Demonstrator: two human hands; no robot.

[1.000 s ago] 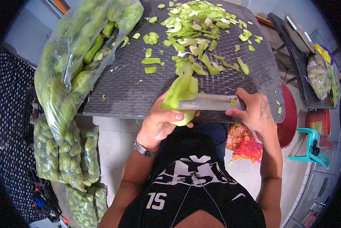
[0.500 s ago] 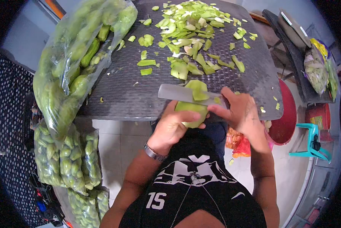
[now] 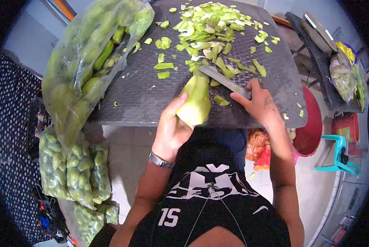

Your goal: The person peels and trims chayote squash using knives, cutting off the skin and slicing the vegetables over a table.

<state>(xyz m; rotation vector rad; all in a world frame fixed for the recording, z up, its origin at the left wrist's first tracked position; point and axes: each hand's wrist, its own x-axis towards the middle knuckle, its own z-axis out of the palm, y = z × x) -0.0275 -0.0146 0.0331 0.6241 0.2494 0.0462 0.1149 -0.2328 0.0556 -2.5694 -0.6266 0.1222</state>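
Note:
My left hand (image 3: 171, 127) is wrapped round a pale green chayote (image 3: 195, 101), held tilted over the near edge of the dark woven-pattern table (image 3: 135, 103). Much of its surface looks peeled. In my right hand (image 3: 262, 103) is a knife (image 3: 223, 80) with a broad blade, its tip close to the far end of the chayote. Whether the blade touches it I cannot tell. Green peelings (image 3: 211, 24) lie heaped at the back of the table, with loose pieces scattered nearer my hands.
A large clear bag of chayotes (image 3: 90, 61) lies over the table's left side. Smaller filled bags (image 3: 75, 168) stand below it. To the right are a red tub (image 3: 310, 123), a teal stool (image 3: 336, 154) and a dark side table (image 3: 312, 53) with bagged vegetables.
The chayote has moved forward and turned lengthwise, showing its pale side. The knife has moved away from crossing its top to the far end, and the loose slice has left the blade.

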